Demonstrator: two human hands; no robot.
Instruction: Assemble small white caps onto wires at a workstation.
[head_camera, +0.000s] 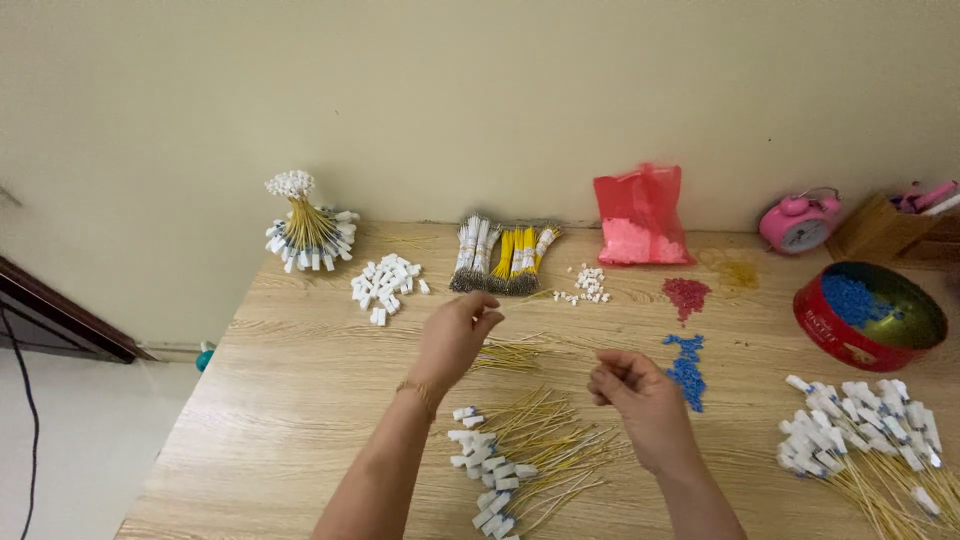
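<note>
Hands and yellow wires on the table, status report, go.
Left hand pinched above loose yellow wires. Right hand curled, grip contents unclear. Blue beads beside right hand; nothing blocking.

You have two hands, left hand (455, 335) and right hand (640, 398), over one wooden table (300, 400) with one red bag (640, 215), one pink alarm clock (798, 222) and one round red tin (868, 315).

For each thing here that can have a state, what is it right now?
left hand: raised over table, fingers pinched together
right hand: fingers curled; contents too small to tell
red round tin: lid off, blue pieces inside
red plastic bag: upright against the wall, holds pale pieces
pink alarm clock: upright
</note>
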